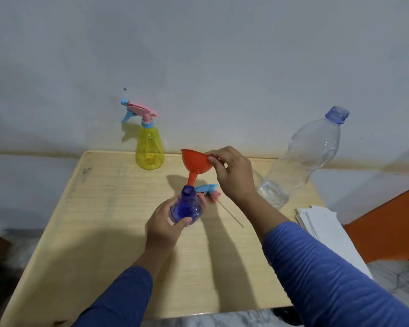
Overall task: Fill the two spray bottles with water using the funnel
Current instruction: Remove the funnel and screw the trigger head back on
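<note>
Left hand [168, 223] grips the blue spray bottle [186, 208] round its body, neck open, held upright near mid-worktop [80, 232]. Right hand [232, 173] pinches the rim of the orange funnel [195, 162], tilted, spout tip just beside the bottle mouth, not seated as far as I can tell. Blue bottle's removed spray head [208, 192] lies on the worktop right behind it, dip tube trailing right. Yellow spray bottle [149, 147] at the far edge, head on, untouched. Clear water bottle [302, 159], uncapped, stands right, little water visible at its base.

Risks:
- Spout misses the neck or sits crooked: water runs down the outside.
- Small light bottle: funnel weight may tip it if the left hand lets go.
- Reaching for the water bottle could knock it; it's near the paper stack [328, 232].
</note>
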